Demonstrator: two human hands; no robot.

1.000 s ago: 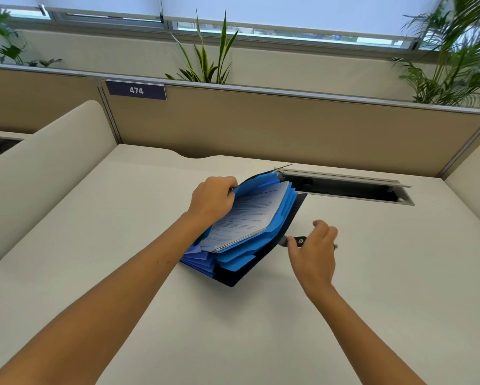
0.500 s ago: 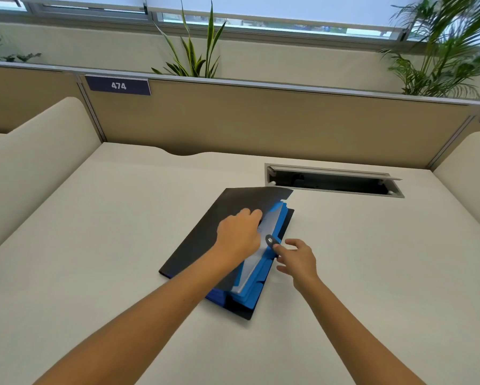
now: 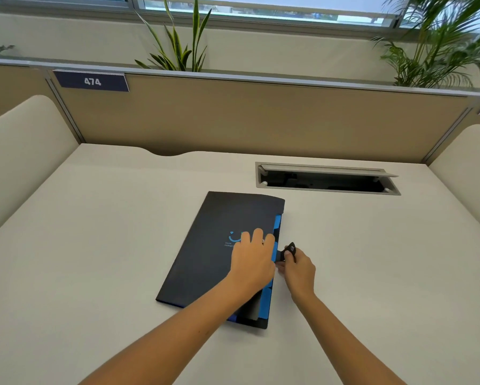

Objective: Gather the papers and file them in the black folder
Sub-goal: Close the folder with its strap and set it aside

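The flat black expanding folder with blue inner dividers lay closed on the pale cream worktop, just in front of the open grey cable hatch. One second before, its cover had stood open, with printed white sheets resting on the fanned blue pockets; half a second before, the cover was partly lowered. At this moment the cover lay flat, and no white sheets showed, only the blue divider tabs along the right edge. The left hand was spread palm-down on the cover near its right edge, pressing it shut and gripping nothing. The right hand, just beside the left, was pinched on the small black closure tab with a round snap, which it held up at the folder's edge. The papers were judged to be filed inside; fastening the tab over the cover appeared to be the one step left, and whether the snap had engaged could not be told.
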